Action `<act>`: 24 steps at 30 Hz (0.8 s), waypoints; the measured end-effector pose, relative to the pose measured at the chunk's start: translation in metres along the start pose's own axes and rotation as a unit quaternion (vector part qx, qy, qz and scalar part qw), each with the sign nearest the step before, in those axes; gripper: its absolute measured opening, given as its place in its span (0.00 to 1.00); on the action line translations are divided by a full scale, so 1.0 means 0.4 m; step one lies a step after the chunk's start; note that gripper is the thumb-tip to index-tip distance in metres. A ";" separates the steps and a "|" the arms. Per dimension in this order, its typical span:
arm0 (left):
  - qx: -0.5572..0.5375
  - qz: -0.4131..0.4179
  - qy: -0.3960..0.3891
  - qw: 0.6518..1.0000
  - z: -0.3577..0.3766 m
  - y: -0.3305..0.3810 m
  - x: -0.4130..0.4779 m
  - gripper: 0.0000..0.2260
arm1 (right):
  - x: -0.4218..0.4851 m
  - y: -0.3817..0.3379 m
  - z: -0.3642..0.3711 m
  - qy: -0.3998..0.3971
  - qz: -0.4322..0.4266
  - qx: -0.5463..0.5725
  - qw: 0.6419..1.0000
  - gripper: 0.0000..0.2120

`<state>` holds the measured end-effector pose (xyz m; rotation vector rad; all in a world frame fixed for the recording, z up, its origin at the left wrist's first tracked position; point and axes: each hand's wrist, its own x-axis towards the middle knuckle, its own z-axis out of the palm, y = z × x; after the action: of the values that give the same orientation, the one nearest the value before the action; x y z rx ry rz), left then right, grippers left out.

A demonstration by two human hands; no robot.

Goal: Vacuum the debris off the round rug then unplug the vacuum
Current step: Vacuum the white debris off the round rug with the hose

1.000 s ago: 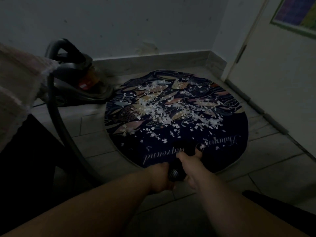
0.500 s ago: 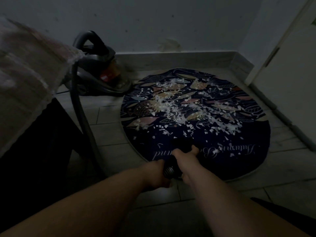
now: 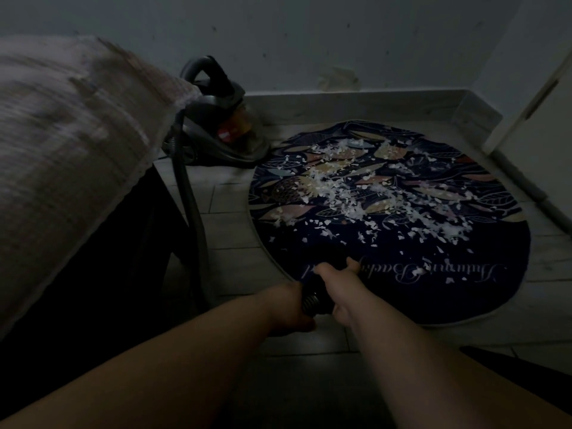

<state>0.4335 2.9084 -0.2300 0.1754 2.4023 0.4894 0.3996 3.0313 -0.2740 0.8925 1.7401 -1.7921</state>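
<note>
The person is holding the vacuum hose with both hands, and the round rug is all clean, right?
Not quite. The left hand and right hand do grip the vacuum hose, but the round rug is not clean: white debris is scattered across its middle, as the head view shows.

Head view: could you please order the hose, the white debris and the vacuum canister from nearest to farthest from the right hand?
1. hose: gripped in the right hand.
2. white debris: ahead, on the round rug.
3. vacuum canister: far back left.
</note>
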 end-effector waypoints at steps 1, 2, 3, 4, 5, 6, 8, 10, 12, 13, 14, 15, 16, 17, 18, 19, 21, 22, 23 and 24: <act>0.000 -0.005 0.005 1.000 -0.002 -0.008 -0.003 0.22 | 0.002 -0.001 0.013 -0.006 0.000 -0.005 1.000 0.43; 0.001 -0.009 0.010 1.000 -0.004 -0.014 -0.006 0.22 | 0.004 -0.003 0.025 -0.010 0.001 -0.010 1.000 0.44; 0.003 -0.015 0.014 1.000 -0.008 -0.020 -0.010 0.21 | 0.006 -0.007 0.036 -0.011 0.001 -0.016 1.000 0.44; 0.006 -0.019 0.020 1.000 -0.014 -0.025 -0.013 0.22 | 0.010 -0.011 0.046 -0.011 0.000 -0.021 1.000 0.43; 0.008 -0.022 0.026 0.999 -0.019 -0.030 -0.014 0.22 | 0.012 -0.017 0.054 -0.011 -0.001 -0.026 1.000 0.43; 0.008 -0.023 0.033 0.999 -0.023 -0.033 -0.017 0.22 | 0.013 -0.023 0.061 -0.015 -0.001 -0.029 0.999 0.43; 0.007 -0.024 0.044 0.999 -0.034 -0.036 -0.019 0.20 | 0.013 -0.034 0.071 -0.027 0.000 -0.032 0.999 0.42; 0.008 -0.029 0.046 0.998 -0.043 -0.041 -0.023 0.20 | 0.016 -0.040 0.083 -0.038 -0.001 -0.036 0.999 0.41; 0.006 -0.036 0.044 0.998 -0.050 -0.050 -0.026 0.20 | 0.024 -0.039 0.099 -0.043 -0.001 -0.038 0.998 0.41; 0.005 -0.040 0.044 0.998 -0.053 -0.056 -0.024 0.20 | 0.030 -0.039 0.107 -0.045 -0.003 -0.038 0.998 0.41; 0.005 -0.043 0.044 0.998 -0.057 -0.060 -0.023 0.20 | 0.034 -0.039 0.115 -0.046 -0.005 -0.035 0.998 0.41; 0.002 -0.047 0.045 0.998 -0.059 -0.064 -0.021 0.20 | 0.039 -0.039 0.121 -0.047 -0.006 -0.033 0.998 0.41; -0.002 -0.050 0.047 0.998 -0.063 -0.071 -0.017 0.20 | 0.046 -0.043 0.129 -0.049 -0.006 -0.031 0.998 0.41; -0.007 -0.053 0.047 0.997 -0.063 -0.076 -0.015 0.20 | 0.049 -0.045 0.133 -0.053 -0.007 -0.031 0.998 0.41; -0.012 -0.054 0.048 0.997 -0.065 -0.080 -0.013 0.20 | 0.051 -0.048 0.136 -0.055 -0.007 -0.031 0.998 0.42; -0.019 -0.054 0.048 0.997 -0.066 -0.085 -0.008 0.20 | 0.054 -0.051 0.139 -0.053 -0.009 -0.035 0.998 0.41; -0.027 -0.051 0.040 0.998 -0.070 -0.088 0.004 0.21 | 0.058 -0.056 0.138 -0.038 -0.010 -0.042 0.998 0.41; -0.027 -0.046 0.035 0.998 -0.070 -0.086 0.012 0.21 | 0.059 -0.059 0.133 -0.027 -0.010 -0.043 0.999 0.41; -0.028 -0.040 0.031 0.998 -0.068 -0.078 0.022 0.22 | 0.062 -0.061 0.120 -0.016 -0.007 -0.042 0.999 0.41; -0.028 -0.034 0.029 0.999 -0.065 -0.070 0.030 0.22 | 0.062 -0.062 0.107 -0.005 -0.003 -0.040 0.999 0.41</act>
<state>0.4077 2.8778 -0.2296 0.0567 2.4387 0.5359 0.3596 2.9929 -0.2764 0.8457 1.7963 -1.7156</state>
